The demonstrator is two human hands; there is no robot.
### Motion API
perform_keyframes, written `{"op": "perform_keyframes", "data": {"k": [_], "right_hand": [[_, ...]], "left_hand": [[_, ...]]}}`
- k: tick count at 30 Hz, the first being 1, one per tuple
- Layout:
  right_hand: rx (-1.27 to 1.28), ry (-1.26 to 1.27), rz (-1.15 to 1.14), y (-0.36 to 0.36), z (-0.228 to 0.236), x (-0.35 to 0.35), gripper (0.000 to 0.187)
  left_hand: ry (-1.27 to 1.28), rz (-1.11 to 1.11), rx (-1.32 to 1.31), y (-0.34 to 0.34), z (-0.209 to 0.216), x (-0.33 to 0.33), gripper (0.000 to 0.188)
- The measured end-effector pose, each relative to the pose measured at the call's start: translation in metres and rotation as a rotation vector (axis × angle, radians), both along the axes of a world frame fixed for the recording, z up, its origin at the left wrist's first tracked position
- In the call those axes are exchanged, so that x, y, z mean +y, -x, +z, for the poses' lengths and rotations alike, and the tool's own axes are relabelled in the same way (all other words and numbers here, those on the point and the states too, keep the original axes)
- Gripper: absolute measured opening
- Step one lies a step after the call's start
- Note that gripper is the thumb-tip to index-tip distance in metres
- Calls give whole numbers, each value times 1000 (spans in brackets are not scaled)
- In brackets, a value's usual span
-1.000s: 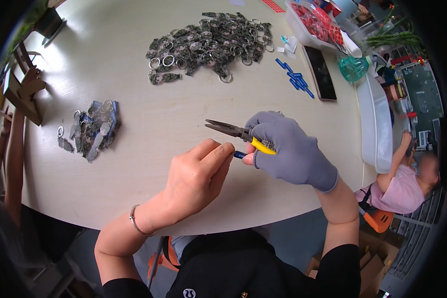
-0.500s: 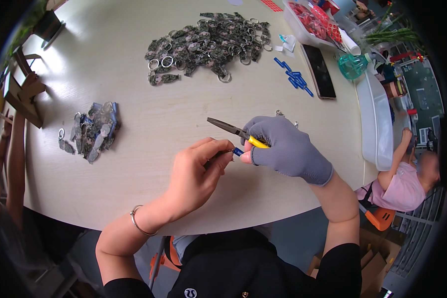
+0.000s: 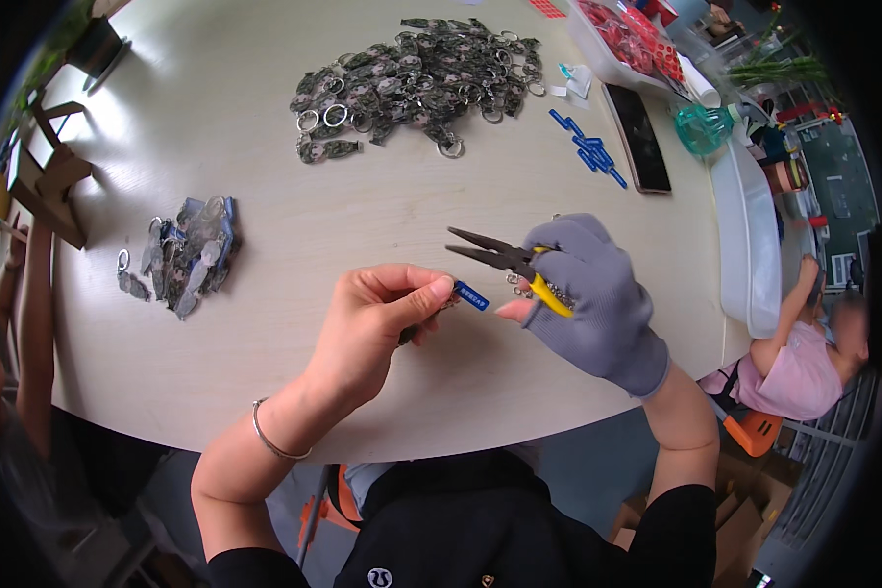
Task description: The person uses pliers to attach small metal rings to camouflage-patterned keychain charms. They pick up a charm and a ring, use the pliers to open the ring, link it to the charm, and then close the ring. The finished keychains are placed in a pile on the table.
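Between the thumb and fingers of my left hand (image 3: 382, 309), a small blue tag (image 3: 472, 296) is pinched by one end; whatever else sits in that grip is mostly hidden. My right hand (image 3: 593, 299), in a grey glove with a bare thumb tip, grips needle-nose pliers (image 3: 500, 255) with yellow handles. Their jaws are parted and point left, above and clear of the tag. Small metal rings (image 3: 559, 292) lie on the table by the gloved fingers, partly covered by them. A pile of camouflage-patterned keychains (image 3: 421, 83) with split rings lies at the far middle.
A smaller heap of keychains with blue tags (image 3: 191, 250) lies left. Loose blue tags (image 3: 593, 152) and a phone (image 3: 637, 137) are far right, near a bin of red packets (image 3: 622, 44), a green bottle (image 3: 706, 127) and a white tub (image 3: 745, 240). Other people sit at both sides.
The pliers and my right hand have moved right, away from the blue tag, and the jaws have parted. More of the tag now shows in my left hand.
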State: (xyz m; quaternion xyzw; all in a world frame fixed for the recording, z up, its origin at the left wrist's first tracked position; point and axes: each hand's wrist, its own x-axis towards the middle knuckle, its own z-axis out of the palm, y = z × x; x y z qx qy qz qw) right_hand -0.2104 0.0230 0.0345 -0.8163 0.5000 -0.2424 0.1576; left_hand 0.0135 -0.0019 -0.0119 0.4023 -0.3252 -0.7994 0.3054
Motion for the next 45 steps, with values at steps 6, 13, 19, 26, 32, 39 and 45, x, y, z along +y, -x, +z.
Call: {"op": "perform_keyframes", "data": {"k": [6, 13, 19, 26, 32, 39, 45], "right_hand": [[343, 364, 159, 11, 8, 12, 31], [450, 394, 192, 13, 3, 13, 29], [347, 350, 160, 11, 1, 9, 21], [190, 277, 101, 10, 1, 16, 26], [167, 254, 66, 6, 2, 23, 28], [107, 209, 73, 5, 2, 25, 27], [132, 268, 42, 5, 1, 27, 26]], "left_hand": [[1, 13, -41, -1, 0, 0, 16], [39, -5, -55, -1, 1, -1, 16], [216, 0, -112, 2, 4, 1, 14], [432, -39, -120, 4, -2, 5, 18], [685, -46, -268, 4, -7, 7, 20], [673, 14, -79, 8, -10, 7, 20], [815, 98, -312, 9, 0, 16, 21]]}}
